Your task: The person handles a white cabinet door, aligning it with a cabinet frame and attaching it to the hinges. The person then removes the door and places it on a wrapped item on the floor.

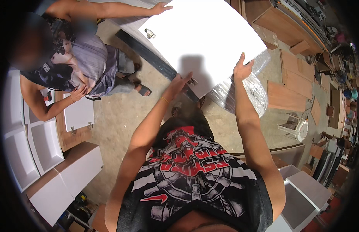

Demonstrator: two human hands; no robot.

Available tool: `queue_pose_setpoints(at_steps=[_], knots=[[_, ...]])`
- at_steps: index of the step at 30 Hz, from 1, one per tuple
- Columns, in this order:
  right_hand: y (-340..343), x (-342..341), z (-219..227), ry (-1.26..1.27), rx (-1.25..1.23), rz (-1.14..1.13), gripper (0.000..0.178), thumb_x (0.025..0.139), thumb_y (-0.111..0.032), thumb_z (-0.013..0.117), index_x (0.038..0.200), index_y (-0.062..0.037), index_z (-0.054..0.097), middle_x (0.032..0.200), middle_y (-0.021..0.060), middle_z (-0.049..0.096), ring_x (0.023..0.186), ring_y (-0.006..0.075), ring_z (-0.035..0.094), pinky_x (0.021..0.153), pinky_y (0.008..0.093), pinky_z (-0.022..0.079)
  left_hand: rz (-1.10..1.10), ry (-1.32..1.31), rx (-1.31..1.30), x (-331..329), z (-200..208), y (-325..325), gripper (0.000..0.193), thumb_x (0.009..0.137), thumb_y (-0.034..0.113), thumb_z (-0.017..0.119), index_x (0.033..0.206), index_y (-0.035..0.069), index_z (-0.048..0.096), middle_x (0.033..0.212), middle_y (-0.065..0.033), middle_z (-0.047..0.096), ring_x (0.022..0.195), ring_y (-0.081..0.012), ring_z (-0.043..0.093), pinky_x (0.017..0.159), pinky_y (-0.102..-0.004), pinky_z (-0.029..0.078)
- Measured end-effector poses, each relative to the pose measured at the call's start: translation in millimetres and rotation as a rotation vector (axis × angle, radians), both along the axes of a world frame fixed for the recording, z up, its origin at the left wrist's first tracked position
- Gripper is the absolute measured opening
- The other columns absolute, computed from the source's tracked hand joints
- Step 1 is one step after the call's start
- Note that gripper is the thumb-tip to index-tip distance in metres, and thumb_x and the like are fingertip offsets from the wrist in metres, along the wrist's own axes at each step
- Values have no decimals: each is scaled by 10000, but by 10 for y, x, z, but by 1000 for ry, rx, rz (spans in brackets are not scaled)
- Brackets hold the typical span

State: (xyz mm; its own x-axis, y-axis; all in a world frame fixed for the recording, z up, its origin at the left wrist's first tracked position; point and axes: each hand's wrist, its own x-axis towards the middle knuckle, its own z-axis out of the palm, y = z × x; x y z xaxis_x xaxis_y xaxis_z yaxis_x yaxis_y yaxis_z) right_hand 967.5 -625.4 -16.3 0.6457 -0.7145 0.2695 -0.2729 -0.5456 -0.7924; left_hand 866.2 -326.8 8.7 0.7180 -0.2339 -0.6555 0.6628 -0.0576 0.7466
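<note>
And here the white panel (222,31) dominates: it is found straight ahead of both hands, turned cornerwise, its bottom corner pointed back between the wearer's arms. Which way its long axis runs cannot be told, since the far end is cut off by the view. The lower-left edge is grasped by the left hand (176,86), close to the bottom corner; the lower-right edge is gripped by the right hand (243,72), thumb on top, toward the right corner. So to that bottom corner, the left is nearer.

Now the count, big to small. One panel. One clear wrap (253,94), seen past the lower-right edge. One dark plank (142,50), partly covered along the lower-left edge. Two hands of the wearer's, both occupied. One co-worker's hand (161,9), placed at the upper-left edge; whether weight is borne by it cannot be told. And smallest, two hinges (150,33) on the panel, both mounted along the lower-left edge: one by the left corner, one right beside the left hand.
</note>
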Motion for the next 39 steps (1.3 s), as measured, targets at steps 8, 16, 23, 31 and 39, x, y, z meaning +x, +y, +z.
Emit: queue_pose_setpoints(at_steps=[8,16,23,31,39], knots=[[-81,422,-288,142,-35,-29,898,947,-611,508,1433,132,371,1342,345,533,1238,451,538,1055,473,415,28,-51,-59,288,-69,37,893,852,692,630,1450,68,408,1389,-115,509,1253,-230,501,925,-432,504],[46,491,-106,227,32,9,871,967,-601,458,1437,126,358,1310,334,551,1202,458,552,1037,497,428,-25,-55,-63,465,-134,13,911,857,678,607,1451,12,421,1389,-179,518,1201,-317,553,840,-431,562],[-6,600,-171,207,15,-13,852,974,-596,448,1437,115,373,1312,330,554,1203,450,556,1031,493,438,152,56,-31,556,-351,139,972,821,791,537,1394,6,517,1310,-194,562,1102,-310,622,841,-392,571],[43,542,-102,193,16,5,830,998,-555,434,1436,144,347,1323,350,538,1216,459,551,1041,484,444,20,-31,54,575,-171,42,1026,749,821,592,1192,-104,615,1061,-192,621,894,-268,656,738,-354,574],[34,494,-48,156,19,35,817,996,-556,439,1443,124,356,1306,347,554,1195,458,565,1015,489,449,8,-42,183,699,-612,-162,708,675,649,782,739,-46,665,591,-60,569,602,-173,584,575,-331,475]])
